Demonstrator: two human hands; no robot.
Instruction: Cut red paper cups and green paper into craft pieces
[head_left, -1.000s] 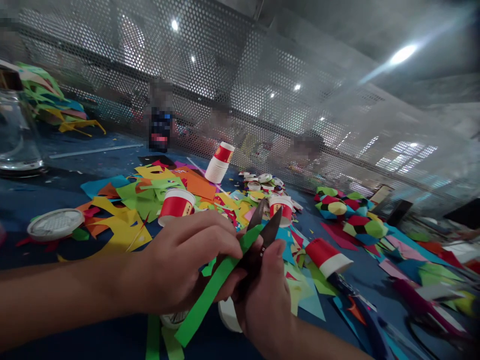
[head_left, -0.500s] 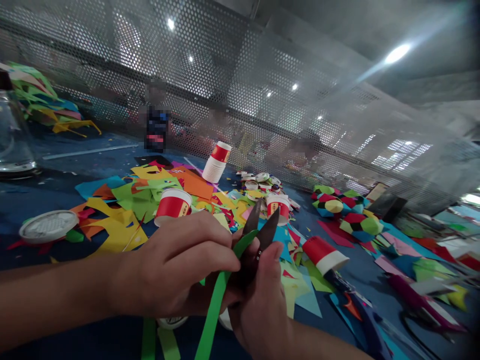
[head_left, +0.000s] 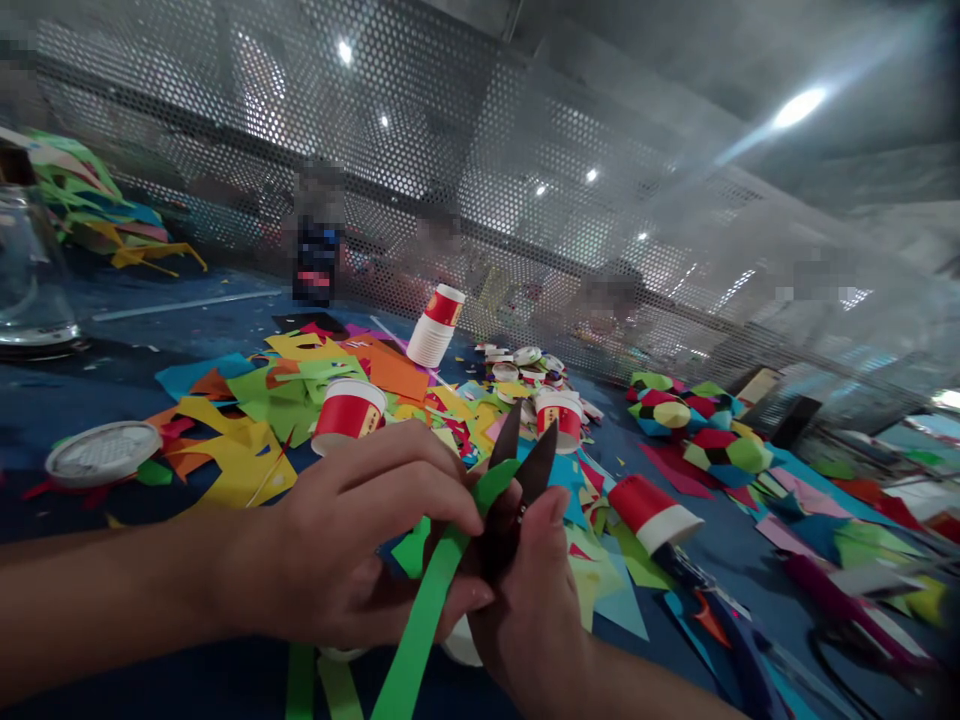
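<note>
Pinched in my left hand (head_left: 352, 540) is a long green paper strip (head_left: 431, 590), its rounded upper end lying by the blades and its lower end hanging toward the bottom of the view. My right hand (head_left: 532, 600) grips dark scissors (head_left: 529, 460), blades parted and tips pointing away from me. The scissors' handles are mostly hidden in my hands. Just beyond my knuckles stands a red and white paper cup (head_left: 349, 410); a second red cup (head_left: 559, 418) is behind the blade tips.
Coloured paper scraps (head_left: 247, 440) cover the blue table. A cup stack (head_left: 435, 325) stands farther back. At right are a tipped cup (head_left: 652, 512), patchwork paper balls (head_left: 724, 450) and a purple-handled tool (head_left: 847, 605). A glass flask (head_left: 30, 270) and a round lid (head_left: 103, 452) are on the left.
My left fingers have shifted slightly along the green strip, and its lower end has swung a little left. The scissors stay parted in my right hand.
</note>
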